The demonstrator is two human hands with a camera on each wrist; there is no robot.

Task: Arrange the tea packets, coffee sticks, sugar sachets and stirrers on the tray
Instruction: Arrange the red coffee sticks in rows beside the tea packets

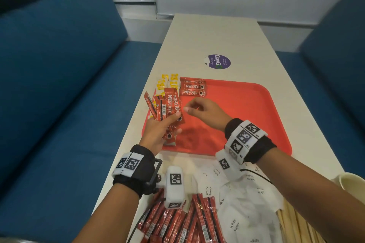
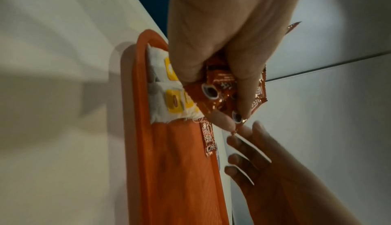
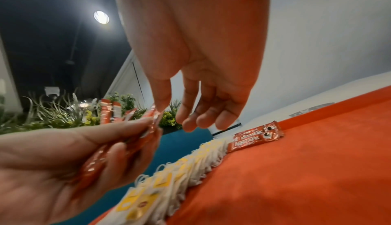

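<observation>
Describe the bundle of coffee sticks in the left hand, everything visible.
The bundle of coffee sticks is a fanned handful of glossy red Nescafe sachets, foil-like, with white lettering, a cup picture and a barcode on one. The left hand grips their lower ends, thumb across the front, holding them above the near-left corner of the red tray. The right hand reaches toward the frontmost stick; contact is unclear.

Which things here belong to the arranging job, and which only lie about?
For the job:
- tray
- tea packets along its left edge
- two coffee sticks laid on it
- coffee bundle held in left hand
- right hand, reaching for it
- sugar sachets
- stirrers

Lying about:
- purple sticker
- paper cup
</observation>
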